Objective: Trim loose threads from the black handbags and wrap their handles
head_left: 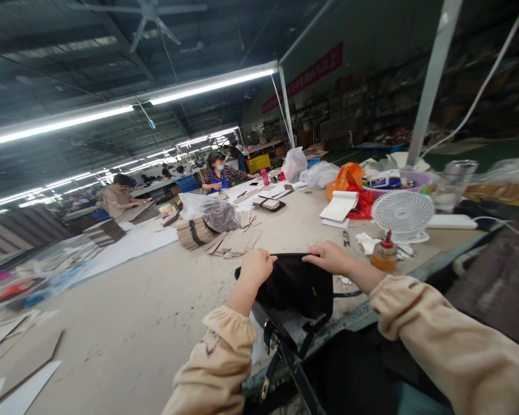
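A black handbag (296,288) lies at the near edge of the worktable, its opening spread and its dark lining showing. Its strap with metal fittings hangs down over the table edge toward me. My left hand (256,268) pinches the bag's far rim at the left corner. Farther right along that same rim, my right hand (331,257) grips the edge between thumb and fingers. The rim is stretched between both hands. The bag's underside is hidden.
Stacked grey-brown board pieces (196,233) lie beyond the bag. To the right stand a glue bottle (384,253), a white fan (403,213), small snips (346,238), a notepad (339,206) and a purple basin (421,181). Two co-workers (218,176) sit farther along the tables.
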{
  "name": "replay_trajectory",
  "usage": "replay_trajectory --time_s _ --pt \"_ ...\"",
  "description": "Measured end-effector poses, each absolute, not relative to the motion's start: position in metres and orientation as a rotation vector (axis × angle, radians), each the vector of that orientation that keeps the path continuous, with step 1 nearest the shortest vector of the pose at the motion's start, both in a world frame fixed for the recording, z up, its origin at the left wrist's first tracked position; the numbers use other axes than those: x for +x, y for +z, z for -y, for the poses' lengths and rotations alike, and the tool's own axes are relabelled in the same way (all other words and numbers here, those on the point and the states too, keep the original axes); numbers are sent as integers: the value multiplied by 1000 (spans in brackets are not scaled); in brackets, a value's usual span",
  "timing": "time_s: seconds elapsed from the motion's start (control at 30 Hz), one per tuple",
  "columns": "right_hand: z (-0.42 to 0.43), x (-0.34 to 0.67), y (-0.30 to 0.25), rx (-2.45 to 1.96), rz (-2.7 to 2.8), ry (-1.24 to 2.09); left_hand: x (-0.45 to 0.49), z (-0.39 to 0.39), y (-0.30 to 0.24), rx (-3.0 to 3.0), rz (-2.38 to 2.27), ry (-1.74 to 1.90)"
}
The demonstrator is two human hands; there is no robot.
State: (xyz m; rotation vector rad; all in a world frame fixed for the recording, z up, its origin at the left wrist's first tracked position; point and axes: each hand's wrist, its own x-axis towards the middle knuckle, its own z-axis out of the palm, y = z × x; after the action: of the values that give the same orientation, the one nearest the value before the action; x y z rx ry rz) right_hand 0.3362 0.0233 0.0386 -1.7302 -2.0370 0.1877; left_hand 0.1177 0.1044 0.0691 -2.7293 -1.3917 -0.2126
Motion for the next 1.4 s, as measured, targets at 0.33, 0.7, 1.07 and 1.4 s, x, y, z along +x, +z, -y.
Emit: replay_trajectory --time_s 0.33,0.7,1.07,1.4 --pt "-17 327 49 -1850 2036 154 118 -100 73 -2726 1476 -185" --pt "-27 301 60 -2014 2102 -78 117 -99 75 -2724 1468 -195" --pt "-47 266 62 -2023 2073 -159 117 -99 75 -2705 1481 -179" --pt "-23 316 57 -2005 2056 -97 119 -102 73 -2722 1499 -211"
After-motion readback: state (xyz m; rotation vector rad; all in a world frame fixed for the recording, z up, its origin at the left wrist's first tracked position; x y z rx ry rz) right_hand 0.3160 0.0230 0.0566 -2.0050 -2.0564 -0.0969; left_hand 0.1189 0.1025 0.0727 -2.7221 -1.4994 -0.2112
